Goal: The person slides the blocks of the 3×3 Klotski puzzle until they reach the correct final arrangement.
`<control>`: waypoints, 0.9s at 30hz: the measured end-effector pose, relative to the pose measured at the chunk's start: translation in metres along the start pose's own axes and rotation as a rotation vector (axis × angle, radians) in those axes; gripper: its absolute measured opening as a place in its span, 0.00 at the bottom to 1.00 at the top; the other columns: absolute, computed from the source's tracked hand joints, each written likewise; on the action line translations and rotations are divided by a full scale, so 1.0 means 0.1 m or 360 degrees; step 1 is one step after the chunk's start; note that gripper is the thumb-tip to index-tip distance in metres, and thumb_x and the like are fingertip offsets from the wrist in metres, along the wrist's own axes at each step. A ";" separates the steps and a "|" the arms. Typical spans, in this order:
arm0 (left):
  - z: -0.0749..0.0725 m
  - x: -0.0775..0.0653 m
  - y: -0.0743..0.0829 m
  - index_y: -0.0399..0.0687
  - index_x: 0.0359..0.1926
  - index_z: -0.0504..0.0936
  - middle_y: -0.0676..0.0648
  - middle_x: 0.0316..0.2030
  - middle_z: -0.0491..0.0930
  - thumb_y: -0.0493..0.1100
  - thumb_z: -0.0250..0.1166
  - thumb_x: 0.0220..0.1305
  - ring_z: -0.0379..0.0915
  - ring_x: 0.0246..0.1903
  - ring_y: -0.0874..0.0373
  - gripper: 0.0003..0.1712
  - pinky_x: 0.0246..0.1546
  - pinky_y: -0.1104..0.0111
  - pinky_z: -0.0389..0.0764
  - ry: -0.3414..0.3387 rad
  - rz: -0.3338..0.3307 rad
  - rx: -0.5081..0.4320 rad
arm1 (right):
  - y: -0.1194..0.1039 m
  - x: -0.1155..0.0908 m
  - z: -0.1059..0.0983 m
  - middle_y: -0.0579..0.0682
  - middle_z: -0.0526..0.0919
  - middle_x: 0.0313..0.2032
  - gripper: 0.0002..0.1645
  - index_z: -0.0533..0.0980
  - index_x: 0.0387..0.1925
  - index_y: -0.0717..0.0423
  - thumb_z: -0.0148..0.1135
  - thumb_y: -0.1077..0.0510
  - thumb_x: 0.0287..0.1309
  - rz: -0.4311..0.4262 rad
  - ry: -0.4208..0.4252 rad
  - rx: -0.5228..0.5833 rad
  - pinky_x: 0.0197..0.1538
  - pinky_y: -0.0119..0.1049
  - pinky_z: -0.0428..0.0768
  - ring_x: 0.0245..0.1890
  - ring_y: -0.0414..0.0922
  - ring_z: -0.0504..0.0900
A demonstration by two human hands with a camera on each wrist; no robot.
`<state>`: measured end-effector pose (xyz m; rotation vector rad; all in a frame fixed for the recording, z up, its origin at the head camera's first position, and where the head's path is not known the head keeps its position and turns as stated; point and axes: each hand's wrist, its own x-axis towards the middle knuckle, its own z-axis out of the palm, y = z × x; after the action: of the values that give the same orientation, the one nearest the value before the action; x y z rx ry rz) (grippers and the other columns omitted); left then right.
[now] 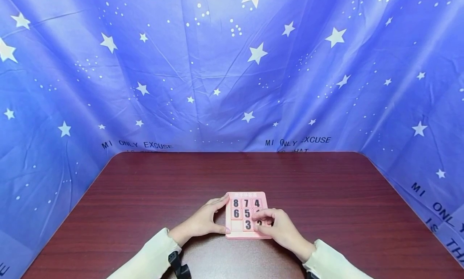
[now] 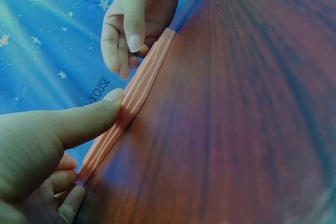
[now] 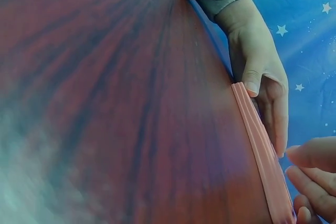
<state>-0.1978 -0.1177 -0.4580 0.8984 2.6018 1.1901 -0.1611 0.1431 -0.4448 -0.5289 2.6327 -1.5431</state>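
Note:
A pink number slide puzzle (image 1: 239, 235) lies flat on the table, its top row showing 8, 7, 4. The bare slot (image 1: 237, 225) is at its lower left, beside the tile marked 3 (image 1: 248, 225). My left hand (image 1: 203, 220) holds the frame's left side, thumb at the near corner and fingers at the far one. In the left wrist view the thumb presses the puzzle's edge (image 2: 144, 85). Over the right column hovers my right hand (image 1: 284, 228), index finger and thumb bent loosely apart, partly hiding the tiles marked 1 and 2. Its other fingers are mostly hidden in the head view.
The dark red wooden table (image 1: 145, 190) stretches out around the puzzle. A blue curtain with white stars (image 1: 224, 69) hangs behind its far edge and along both sides. A black wrist camera (image 1: 177, 265) is strapped over the left sleeve.

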 end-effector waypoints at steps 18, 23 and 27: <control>0.00 0.00 -0.01 0.34 0.69 0.58 0.42 0.70 0.55 0.51 0.76 0.42 0.54 0.66 0.46 0.57 0.64 0.49 0.57 0.0000 -0.0004 -0.0016 | 0.04 -0.01 0.08 0.43 0.82 0.33 0.15 0.85 0.32 0.49 0.70 0.66 0.37 -0.0030 0.0150 -0.0214 0.34 0.29 0.71 0.31 0.36 0.71; 0.00 0.00 0.00 0.34 0.69 0.58 0.42 0.70 0.55 0.52 0.76 0.42 0.54 0.66 0.46 0.57 0.64 0.49 0.57 -0.0003 -0.0004 -0.0010 | 0.05 -0.01 0.10 0.43 0.80 0.31 0.16 0.85 0.31 0.48 0.69 0.67 0.36 -0.0022 0.0169 -0.0205 0.33 0.29 0.70 0.30 0.35 0.70; 0.00 0.00 0.00 0.34 0.69 0.58 0.41 0.70 0.55 0.51 0.76 0.42 0.54 0.66 0.46 0.57 0.64 0.49 0.56 -0.0005 -0.0008 -0.0005 | 0.03 -0.02 0.09 0.41 0.80 0.30 0.16 0.85 0.30 0.46 0.70 0.66 0.35 -0.0012 0.0200 -0.0232 0.33 0.28 0.70 0.30 0.35 0.70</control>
<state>-0.1979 -0.1174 -0.4581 0.8921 2.5973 1.1899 -0.1583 0.1372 -0.4526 -0.4638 2.8571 -1.4394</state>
